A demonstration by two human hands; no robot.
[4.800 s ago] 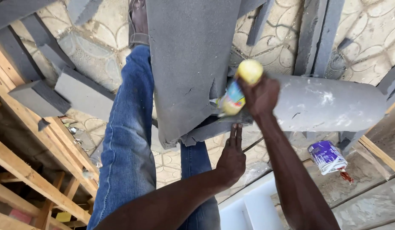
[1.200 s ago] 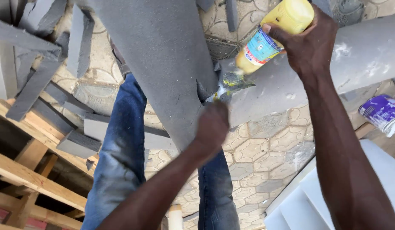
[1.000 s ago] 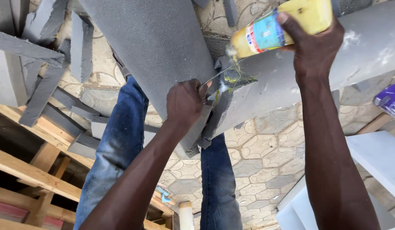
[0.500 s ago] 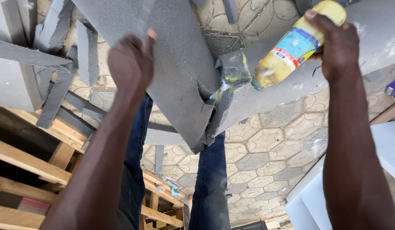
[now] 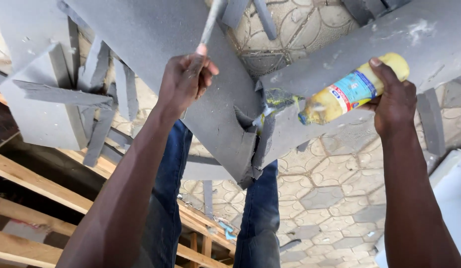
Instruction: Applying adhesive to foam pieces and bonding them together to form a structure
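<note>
While the right hand (image 5: 396,101) grips the yellow glue bottle (image 5: 352,89), nozzle aimed left at the foam seam (image 5: 260,126), the left hand (image 5: 185,82) pinches a thin stick (image 5: 210,22).

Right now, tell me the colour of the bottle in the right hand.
Yellow bottle with a blue, red and white label, gripped by the right hand; head view.

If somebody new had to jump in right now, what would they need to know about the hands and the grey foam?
Left hand: closed around a thin stick, raised over the left foam sheet.
Right hand: gripping a yellow glue bottle, tipped with its nozzle toward the joint.
Joint: the two grey foam sheets meet here; yellow glue shows on the torn edges.
Done: glue is on the seam.
Left: the edges look ragged and gapped, not yet pressed closed.
</note>
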